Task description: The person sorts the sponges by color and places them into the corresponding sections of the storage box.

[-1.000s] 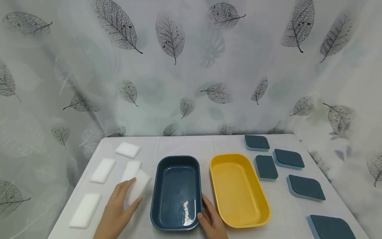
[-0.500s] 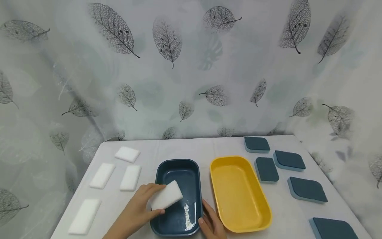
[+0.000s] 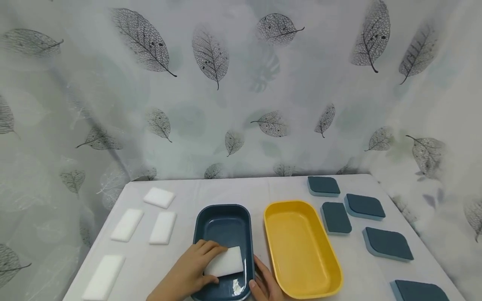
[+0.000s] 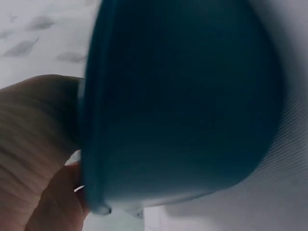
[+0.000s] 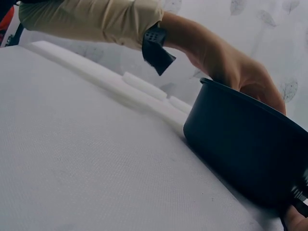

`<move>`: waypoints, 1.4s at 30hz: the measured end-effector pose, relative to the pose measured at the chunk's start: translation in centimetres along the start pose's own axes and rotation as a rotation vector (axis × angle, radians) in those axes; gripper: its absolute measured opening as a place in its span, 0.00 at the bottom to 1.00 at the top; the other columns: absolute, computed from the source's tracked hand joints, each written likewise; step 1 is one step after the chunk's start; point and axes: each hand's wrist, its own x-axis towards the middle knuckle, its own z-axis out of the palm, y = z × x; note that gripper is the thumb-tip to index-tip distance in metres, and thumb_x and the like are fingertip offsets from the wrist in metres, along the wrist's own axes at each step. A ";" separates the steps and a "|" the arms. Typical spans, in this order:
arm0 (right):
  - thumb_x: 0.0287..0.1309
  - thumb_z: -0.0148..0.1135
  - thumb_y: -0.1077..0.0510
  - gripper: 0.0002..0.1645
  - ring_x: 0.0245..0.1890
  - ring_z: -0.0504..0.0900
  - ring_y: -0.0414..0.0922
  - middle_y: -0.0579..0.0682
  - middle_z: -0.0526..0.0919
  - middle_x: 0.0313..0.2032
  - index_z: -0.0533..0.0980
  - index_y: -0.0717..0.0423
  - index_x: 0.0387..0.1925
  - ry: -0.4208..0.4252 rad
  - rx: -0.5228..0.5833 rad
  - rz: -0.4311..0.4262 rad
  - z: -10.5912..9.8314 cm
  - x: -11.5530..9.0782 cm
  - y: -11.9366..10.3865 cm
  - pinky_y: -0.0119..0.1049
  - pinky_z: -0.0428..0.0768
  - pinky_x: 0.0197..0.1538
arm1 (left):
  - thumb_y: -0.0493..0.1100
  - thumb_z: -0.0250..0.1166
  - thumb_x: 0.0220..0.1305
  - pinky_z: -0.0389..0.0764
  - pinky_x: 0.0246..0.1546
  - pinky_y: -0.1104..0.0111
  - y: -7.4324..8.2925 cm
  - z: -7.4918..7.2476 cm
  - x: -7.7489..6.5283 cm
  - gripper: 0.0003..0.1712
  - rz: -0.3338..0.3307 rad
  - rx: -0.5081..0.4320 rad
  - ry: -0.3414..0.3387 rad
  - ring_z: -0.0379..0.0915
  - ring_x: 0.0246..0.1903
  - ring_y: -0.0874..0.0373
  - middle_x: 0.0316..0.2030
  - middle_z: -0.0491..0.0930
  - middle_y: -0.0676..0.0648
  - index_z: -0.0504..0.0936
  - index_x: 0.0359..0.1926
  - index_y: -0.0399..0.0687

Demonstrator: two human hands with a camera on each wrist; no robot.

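In the head view, my left hand (image 3: 193,269) reaches over the left rim of a dark blue tray (image 3: 226,219). It holds a white sponge (image 3: 227,262) low inside the tray, fingers on the far edge and thumb on the near side. At the tray's right side, my right hand (image 3: 265,282) holds the wall, with the thumb tip at the rim and the fingers along the outside. The tray's outer wall (image 4: 183,106) fills most of the left wrist view and hides the sponge. In the right wrist view, the left hand (image 5: 231,67) dips behind the tray wall (image 5: 240,139).
Several white sponges (image 3: 162,228) lie on the white-covered table at the left. A yellow tray (image 3: 301,246) stands right of the blue one. Several dark blue-grey sponges (image 3: 336,218) lie at the far right. A leaf-patterned curtain (image 3: 233,96) hangs behind the table.
The left hand has carried the white sponge rightward from the table's left side, over the tray's rim, and down into the blue tray. The right hand has stayed at the tray's right side.
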 end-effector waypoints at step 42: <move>0.74 0.60 0.48 0.43 0.75 0.65 0.70 0.73 0.55 0.78 0.57 0.62 0.79 0.162 -0.105 -0.022 1.4 -0.1 -0.5 0.33 0.76 0.70 | 0.46 0.79 0.55 0.79 0.47 0.68 0.3 1.1 -0.1 0.23 0.026 0.013 -0.096 0.81 0.45 0.69 0.49 0.87 0.68 0.86 0.52 0.68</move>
